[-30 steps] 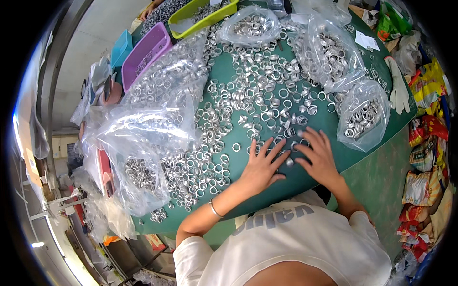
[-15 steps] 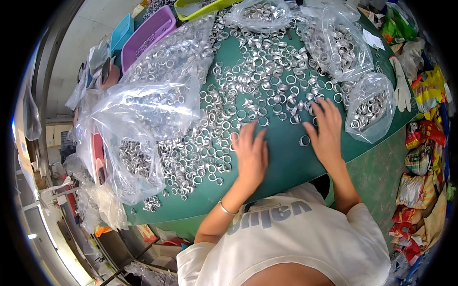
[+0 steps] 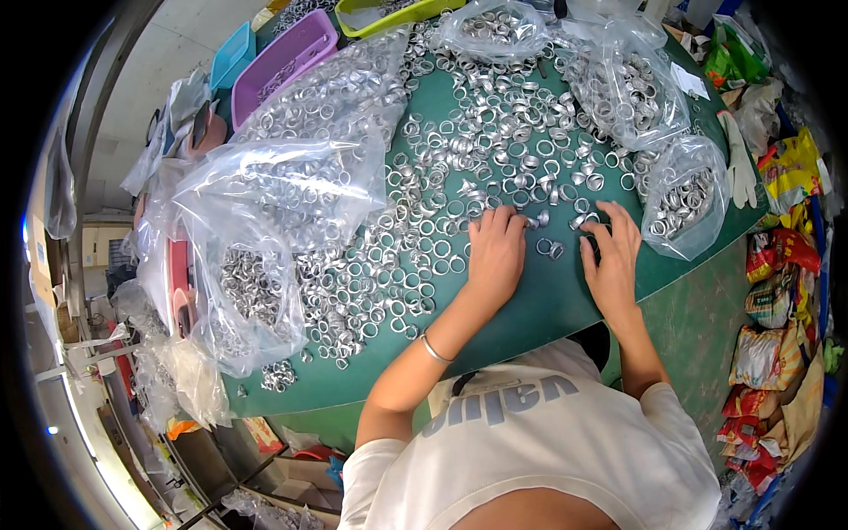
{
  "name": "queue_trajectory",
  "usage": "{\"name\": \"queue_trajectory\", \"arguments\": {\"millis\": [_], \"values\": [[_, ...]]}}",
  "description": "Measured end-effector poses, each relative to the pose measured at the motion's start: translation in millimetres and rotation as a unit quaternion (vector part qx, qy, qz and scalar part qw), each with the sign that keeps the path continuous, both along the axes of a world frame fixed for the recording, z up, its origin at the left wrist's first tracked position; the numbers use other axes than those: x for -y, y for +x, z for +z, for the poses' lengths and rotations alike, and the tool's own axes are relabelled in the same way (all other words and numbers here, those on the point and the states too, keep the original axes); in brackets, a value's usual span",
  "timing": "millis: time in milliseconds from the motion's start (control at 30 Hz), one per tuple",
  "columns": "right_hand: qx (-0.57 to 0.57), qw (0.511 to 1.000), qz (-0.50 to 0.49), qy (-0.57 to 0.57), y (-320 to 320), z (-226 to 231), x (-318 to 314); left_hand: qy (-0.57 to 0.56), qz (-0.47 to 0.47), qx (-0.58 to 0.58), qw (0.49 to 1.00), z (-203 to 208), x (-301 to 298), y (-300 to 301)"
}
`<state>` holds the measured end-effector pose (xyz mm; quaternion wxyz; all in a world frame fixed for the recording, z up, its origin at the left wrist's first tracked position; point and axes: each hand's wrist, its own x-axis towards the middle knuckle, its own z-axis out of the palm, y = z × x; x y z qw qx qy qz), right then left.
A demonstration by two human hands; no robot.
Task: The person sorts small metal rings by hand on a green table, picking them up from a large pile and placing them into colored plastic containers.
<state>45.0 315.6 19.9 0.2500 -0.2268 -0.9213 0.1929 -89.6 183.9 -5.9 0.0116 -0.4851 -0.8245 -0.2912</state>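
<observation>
Many silvery metal rings (image 3: pixel 439 266) lie loose over the green table (image 3: pixel 530 305), some flat and some on edge. My left hand (image 3: pixel 496 253) rests low over the table, fingers bent and pressed together. A few rings (image 3: pixel 540 220) sit right beside its fingertips; whether one is gripped is hidden. My right hand (image 3: pixel 613 263) has its thumb and fingers apart, the bent fingertips touching a small group of rings (image 3: pixel 581 221). Between the hands lies a pair of rings (image 3: pixel 549 249) on the bare green surface.
Clear plastic bags of rings spread at left (image 3: pixel 291 190), far right (image 3: pixel 632 93) and near right (image 3: pixel 685 203). A purple basket (image 3: pixel 287 57), a blue basket (image 3: pixel 232 55) and a lime tray (image 3: pixel 389 19) stand at the back left. A white glove (image 3: pixel 738 163) hangs at the right edge.
My left hand has moved right, and its spread fingers have come together. My right hand has shifted slightly down and right, fingers more bent. Rings now lie closer between the hands.
</observation>
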Motion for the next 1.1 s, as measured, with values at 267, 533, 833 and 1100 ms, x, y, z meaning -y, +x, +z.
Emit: {"name": "queue_trajectory", "arguments": {"millis": [267, 533, 833, 1100], "values": [[0.044, 0.996, 0.069, -0.018, -13, 6, 8, -0.027, -0.031, 0.006, 0.999, -3, -7, 0], [-0.010, 0.998, 0.060, -0.008, -26, -1, -2, 0.076, 0.017, 0.408, 0.910, 19, 32, 19], [0.016, 0.996, 0.088, 0.019, -35, 3, -14, 0.197, 0.069, 0.635, 0.744, 36, 89, 16], [0.055, 0.988, 0.144, -0.024, -7, -2, 5, 0.413, 0.441, 0.329, 0.726, 27, 236, 9]]}}
